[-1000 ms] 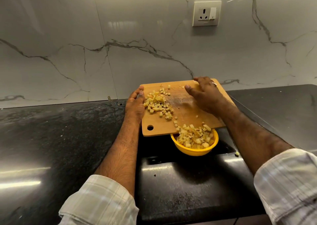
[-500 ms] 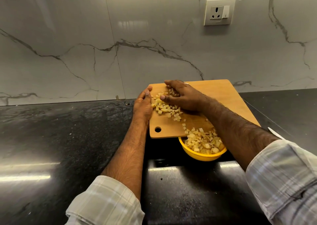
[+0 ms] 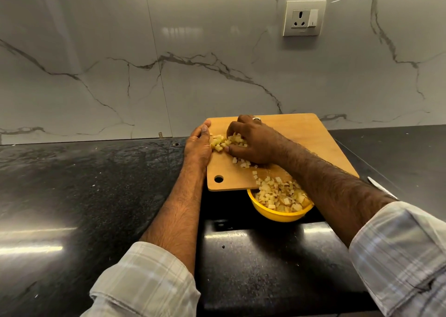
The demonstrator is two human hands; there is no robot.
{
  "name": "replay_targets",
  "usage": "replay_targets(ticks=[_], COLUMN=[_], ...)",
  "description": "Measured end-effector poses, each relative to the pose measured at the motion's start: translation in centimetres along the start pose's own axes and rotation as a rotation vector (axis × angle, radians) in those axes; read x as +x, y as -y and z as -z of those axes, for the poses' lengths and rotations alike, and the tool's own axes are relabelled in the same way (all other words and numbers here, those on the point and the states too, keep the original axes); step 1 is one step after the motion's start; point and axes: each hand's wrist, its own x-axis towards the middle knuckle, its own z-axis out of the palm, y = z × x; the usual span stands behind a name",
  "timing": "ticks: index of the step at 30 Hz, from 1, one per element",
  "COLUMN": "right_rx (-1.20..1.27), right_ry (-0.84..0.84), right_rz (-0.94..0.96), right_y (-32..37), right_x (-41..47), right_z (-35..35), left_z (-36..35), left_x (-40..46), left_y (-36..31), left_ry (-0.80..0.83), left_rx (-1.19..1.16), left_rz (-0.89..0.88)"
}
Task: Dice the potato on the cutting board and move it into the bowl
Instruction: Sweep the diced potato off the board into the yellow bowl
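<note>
The wooden cutting board [image 3: 301, 133] lies with its near edge over the yellow bowl [image 3: 277, 215], which is heaped with potato cubes [image 3: 277, 196]. A small pile of diced potato [image 3: 218, 145] sits at the board's left side, and a few loose cubes trail toward the bowl. My left hand [image 3: 198, 147] holds the board's left edge, thumb on top. My right hand [image 3: 255, 142] is cupped over the pile, fingers curled round the cubes, a ring on one finger.
The black stone counter [image 3: 72, 184] runs left and right, with a marble wall behind it and a socket [image 3: 304, 18] up on that wall. A knife tip [image 3: 379, 186] shows on the counter just right of my right forearm.
My right hand has moved left across the board from its far right part onto the pile beside my left hand and closed round the cubes. The left hand stays on the edge.
</note>
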Motion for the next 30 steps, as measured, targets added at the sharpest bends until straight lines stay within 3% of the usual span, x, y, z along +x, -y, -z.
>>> replay_targets(ticks=[23, 26, 30], right_rx=[-0.006, 0.056, -0.041], right_ry=[0.183, 0.106, 0.014], right_rz=[-0.06, -0.047, 0.077], right_y=[-0.5, 0.1, 2.5], right_x=[-9.7, -8.7, -5.6], right_z=[2.6, 2.8, 1.3], left_z=[0.0, 0.0, -0.1], left_x=[0.2, 0.3, 0.8], left_y=[0.2, 0.0, 0.1], left_ry=[0.008, 0.005, 0.016], left_rx=[0.087, 0.071, 0.007], left_rz=[-0.055, -0.048, -0.004])
